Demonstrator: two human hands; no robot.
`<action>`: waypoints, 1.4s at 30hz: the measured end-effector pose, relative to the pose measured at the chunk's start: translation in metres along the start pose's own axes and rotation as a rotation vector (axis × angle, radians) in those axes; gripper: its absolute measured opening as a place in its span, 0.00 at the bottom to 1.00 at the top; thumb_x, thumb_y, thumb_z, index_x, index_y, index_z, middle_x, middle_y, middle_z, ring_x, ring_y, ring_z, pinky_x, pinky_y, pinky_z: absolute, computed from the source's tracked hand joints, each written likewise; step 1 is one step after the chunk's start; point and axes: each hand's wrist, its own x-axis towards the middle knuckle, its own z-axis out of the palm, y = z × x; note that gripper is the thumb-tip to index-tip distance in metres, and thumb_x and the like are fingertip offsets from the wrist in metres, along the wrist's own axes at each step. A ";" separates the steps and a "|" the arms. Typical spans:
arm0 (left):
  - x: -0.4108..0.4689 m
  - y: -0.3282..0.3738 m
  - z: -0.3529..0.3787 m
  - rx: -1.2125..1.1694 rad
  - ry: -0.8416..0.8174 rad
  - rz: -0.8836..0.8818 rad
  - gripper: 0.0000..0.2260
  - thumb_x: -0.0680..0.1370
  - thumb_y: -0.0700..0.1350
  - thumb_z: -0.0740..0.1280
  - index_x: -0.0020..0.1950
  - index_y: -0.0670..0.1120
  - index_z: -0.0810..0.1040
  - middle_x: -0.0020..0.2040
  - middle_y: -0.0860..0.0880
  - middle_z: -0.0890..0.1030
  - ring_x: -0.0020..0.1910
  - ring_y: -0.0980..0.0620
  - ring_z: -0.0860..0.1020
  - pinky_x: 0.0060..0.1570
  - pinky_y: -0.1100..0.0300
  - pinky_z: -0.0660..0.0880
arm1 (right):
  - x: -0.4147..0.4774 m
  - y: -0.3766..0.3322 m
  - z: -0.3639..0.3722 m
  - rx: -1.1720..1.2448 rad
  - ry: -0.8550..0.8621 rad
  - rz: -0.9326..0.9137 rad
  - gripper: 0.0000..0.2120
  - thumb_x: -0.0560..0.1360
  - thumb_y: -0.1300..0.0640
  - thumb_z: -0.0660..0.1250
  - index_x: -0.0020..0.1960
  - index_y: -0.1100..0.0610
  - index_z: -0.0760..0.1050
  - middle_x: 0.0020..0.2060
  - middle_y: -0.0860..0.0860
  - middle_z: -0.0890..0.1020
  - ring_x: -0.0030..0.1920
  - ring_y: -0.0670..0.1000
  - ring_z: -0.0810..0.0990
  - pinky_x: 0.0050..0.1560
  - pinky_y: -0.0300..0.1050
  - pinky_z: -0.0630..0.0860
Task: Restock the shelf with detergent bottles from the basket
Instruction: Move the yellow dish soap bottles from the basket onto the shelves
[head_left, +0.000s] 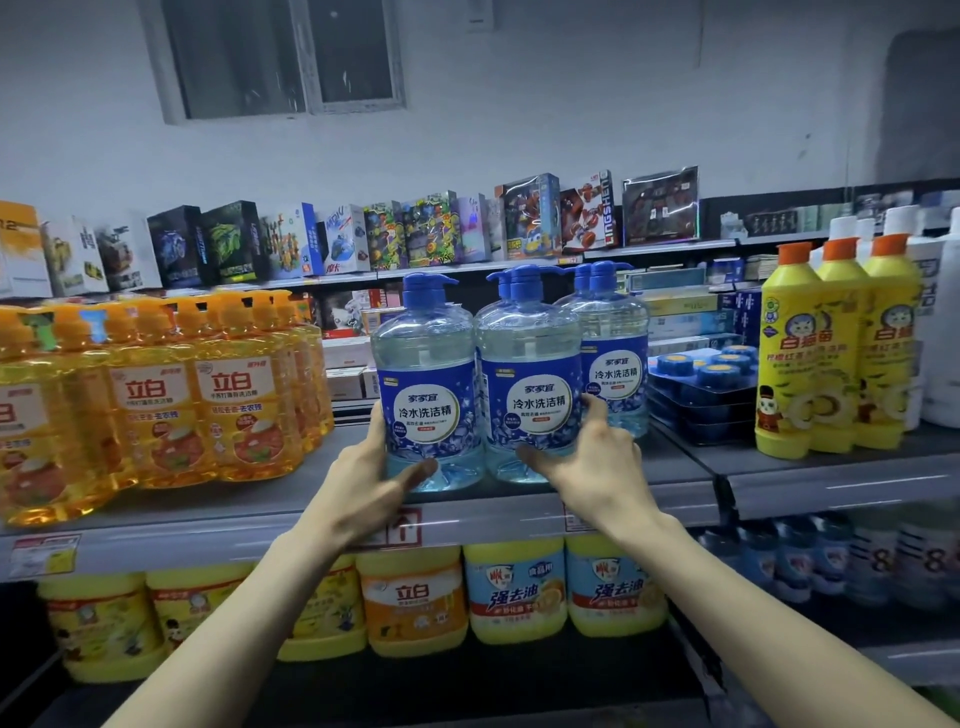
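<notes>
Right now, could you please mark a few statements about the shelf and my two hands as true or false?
1. The left hand holds the leftmost blue-capped bottle. True.
2. The right hand rests on an orange bottle. False: it holds the middle blue-capped bottle.
3. The blue-capped bottles lie on their sides. False: they stand upright on the shelf.
4. The orange bottles stand to the left of the blue-capped ones. True.
5. The yellow bottles with orange caps stand to the right. True.
</notes>
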 end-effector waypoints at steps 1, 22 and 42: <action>0.000 -0.001 0.001 -0.005 0.000 0.004 0.40 0.79 0.61 0.72 0.84 0.57 0.53 0.73 0.50 0.78 0.70 0.45 0.78 0.72 0.46 0.73 | 0.000 0.001 0.000 -0.006 0.000 0.002 0.54 0.70 0.32 0.77 0.80 0.60 0.58 0.61 0.55 0.84 0.61 0.59 0.83 0.61 0.53 0.78; -0.007 -0.014 0.021 0.601 0.257 0.008 0.44 0.71 0.81 0.36 0.77 0.58 0.62 0.49 0.50 0.88 0.48 0.46 0.86 0.38 0.55 0.71 | 0.089 0.067 -0.018 -0.163 -0.016 0.305 0.32 0.69 0.33 0.76 0.58 0.59 0.81 0.58 0.60 0.83 0.58 0.64 0.82 0.54 0.51 0.78; -0.009 -0.011 0.018 0.619 0.259 -0.006 0.44 0.72 0.82 0.36 0.71 0.55 0.68 0.48 0.51 0.87 0.47 0.49 0.86 0.38 0.55 0.74 | 0.092 0.070 -0.032 -0.183 -0.151 0.266 0.33 0.72 0.33 0.76 0.61 0.60 0.81 0.60 0.60 0.83 0.60 0.63 0.81 0.56 0.51 0.78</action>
